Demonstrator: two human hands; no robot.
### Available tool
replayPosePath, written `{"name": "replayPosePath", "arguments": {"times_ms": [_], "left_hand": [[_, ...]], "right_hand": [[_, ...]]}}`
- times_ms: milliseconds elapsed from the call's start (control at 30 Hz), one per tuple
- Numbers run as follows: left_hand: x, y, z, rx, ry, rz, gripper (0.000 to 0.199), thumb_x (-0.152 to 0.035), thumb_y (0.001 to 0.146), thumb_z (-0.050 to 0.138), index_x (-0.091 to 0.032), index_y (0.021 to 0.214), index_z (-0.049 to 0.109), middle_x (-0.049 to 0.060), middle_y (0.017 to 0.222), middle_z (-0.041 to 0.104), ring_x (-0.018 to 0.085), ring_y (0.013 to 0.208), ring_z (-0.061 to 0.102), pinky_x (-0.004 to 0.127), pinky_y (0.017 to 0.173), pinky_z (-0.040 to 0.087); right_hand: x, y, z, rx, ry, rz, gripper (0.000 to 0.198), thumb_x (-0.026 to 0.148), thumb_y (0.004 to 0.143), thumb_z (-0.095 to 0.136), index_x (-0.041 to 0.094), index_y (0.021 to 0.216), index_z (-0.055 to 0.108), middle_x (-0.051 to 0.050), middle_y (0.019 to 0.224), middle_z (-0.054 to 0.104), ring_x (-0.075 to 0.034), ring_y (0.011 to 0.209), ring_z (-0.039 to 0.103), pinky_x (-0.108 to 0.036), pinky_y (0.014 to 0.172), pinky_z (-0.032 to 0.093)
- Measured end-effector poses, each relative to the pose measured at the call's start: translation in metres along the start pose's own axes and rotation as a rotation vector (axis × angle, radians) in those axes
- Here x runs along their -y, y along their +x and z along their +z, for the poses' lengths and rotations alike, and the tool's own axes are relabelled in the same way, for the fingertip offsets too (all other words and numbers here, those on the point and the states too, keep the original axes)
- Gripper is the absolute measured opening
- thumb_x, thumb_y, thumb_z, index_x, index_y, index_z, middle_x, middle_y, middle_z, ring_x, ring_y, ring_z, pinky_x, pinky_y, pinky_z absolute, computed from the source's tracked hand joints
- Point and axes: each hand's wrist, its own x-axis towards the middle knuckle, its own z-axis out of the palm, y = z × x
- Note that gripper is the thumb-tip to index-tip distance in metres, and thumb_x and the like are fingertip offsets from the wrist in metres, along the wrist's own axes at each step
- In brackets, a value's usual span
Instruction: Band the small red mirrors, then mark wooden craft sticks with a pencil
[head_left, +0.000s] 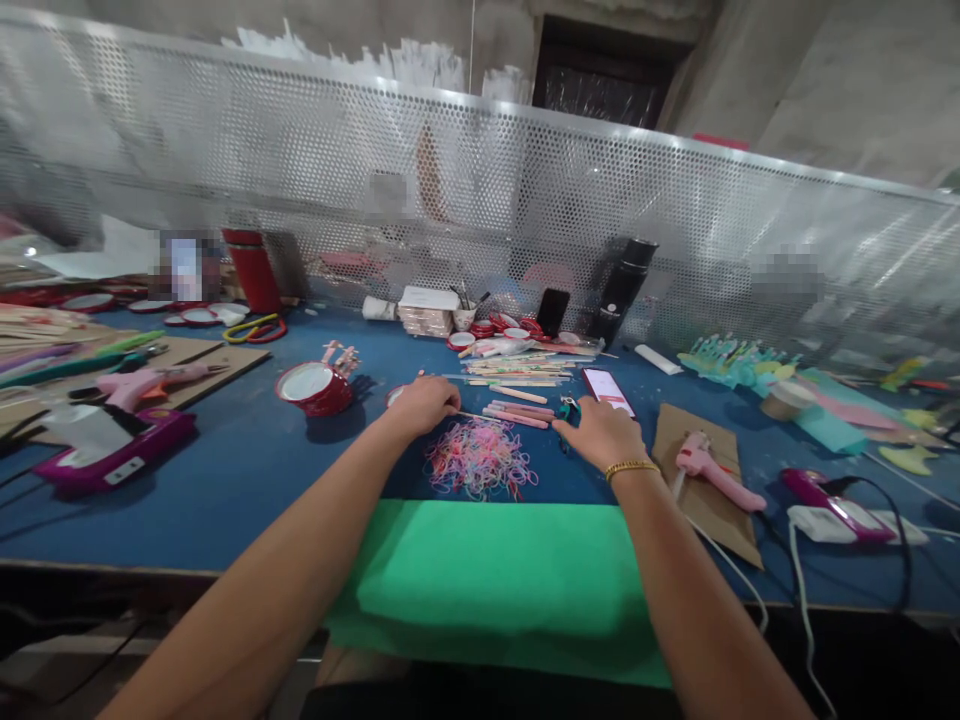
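Note:
My left hand [426, 405] is closed above the blue table, fingertips pinched at the end of a thin stick that points right. To the right, my right hand [604, 432] is curled round a small tool with teal handles [568, 410]; its jaws are too small to make out. Between the hands lie several pink and mauve sticks [517, 414]. Just nearer to me is a heap of thin coloured rubber bands [481, 458]. A round white-topped piece is partly hidden behind my left hand.
A red cup [315, 388] stands left. Pink glue guns lie at left [131, 385] and right [716, 470], with purple power strips [112, 450] and cables. Behind are a phone [607, 390], more sticks [517, 370], a black bottle [624, 290] and a perforated metal screen [480, 190]. Green cloth [495, 580] covers the front.

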Motion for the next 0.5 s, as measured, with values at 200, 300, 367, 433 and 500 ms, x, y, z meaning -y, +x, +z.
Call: {"name": "replayPosePath", "arguments": {"times_ms": [200, 300, 367, 433, 500], "left_hand": [[-0.007, -0.012, -0.011, -0.071, 0.062, -0.075, 0.015, -0.018, 0.083, 0.058, -0.020, 0.084, 0.072, 0.010, 0.094, 0.072, 0.024, 0.094, 0.064, 0.035, 0.091, 0.046], [-0.014, -0.018, -0.021, -0.144, 0.164, -0.139, 0.020, -0.017, 0.086, 0.053, -0.018, 0.092, 0.072, 0.013, 0.094, 0.071, 0.027, 0.096, 0.063, 0.036, 0.085, 0.046], [-0.017, -0.020, -0.025, -0.178, 0.185, -0.148, 0.024, -0.016, 0.087, 0.051, -0.018, 0.099, 0.072, 0.014, 0.099, 0.070, 0.028, 0.099, 0.061, 0.036, 0.085, 0.046], [-0.018, -0.021, -0.027, -0.190, 0.181, -0.140, 0.029, -0.016, 0.088, 0.050, -0.019, 0.104, 0.074, 0.015, 0.101, 0.068, 0.029, 0.101, 0.059, 0.037, 0.084, 0.046], [-0.018, -0.021, -0.027, -0.186, 0.173, -0.131, 0.031, -0.018, 0.090, 0.048, -0.021, 0.103, 0.076, 0.015, 0.100, 0.066, 0.029, 0.102, 0.058, 0.037, 0.084, 0.046]], "right_hand": [[0.007, 0.012, 0.017, 0.123, -0.043, 0.067, 0.082, 0.072, 0.074, 0.060, 0.012, 0.129, 0.055, -0.026, 0.128, 0.059, -0.041, 0.121, 0.057, -0.054, 0.092, 0.047], [0.003, 0.015, 0.024, 0.119, -0.047, 0.075, 0.076, 0.067, 0.076, 0.057, 0.012, 0.130, 0.056, -0.025, 0.129, 0.059, -0.040, 0.125, 0.054, -0.052, 0.095, 0.046], [0.001, 0.017, 0.024, 0.116, -0.049, 0.079, 0.070, 0.061, 0.078, 0.057, 0.012, 0.128, 0.057, -0.026, 0.129, 0.059, -0.040, 0.126, 0.053, -0.050, 0.097, 0.045], [-0.001, 0.019, 0.023, 0.094, -0.034, 0.097, 0.067, 0.058, 0.077, 0.057, 0.012, 0.126, 0.058, -0.026, 0.129, 0.059, -0.040, 0.126, 0.053, -0.050, 0.098, 0.044], [-0.004, 0.023, 0.020, 0.072, 0.024, 0.104, 0.068, 0.058, 0.076, 0.058, 0.011, 0.125, 0.059, -0.027, 0.128, 0.060, -0.041, 0.125, 0.053, -0.051, 0.099, 0.043]]}}
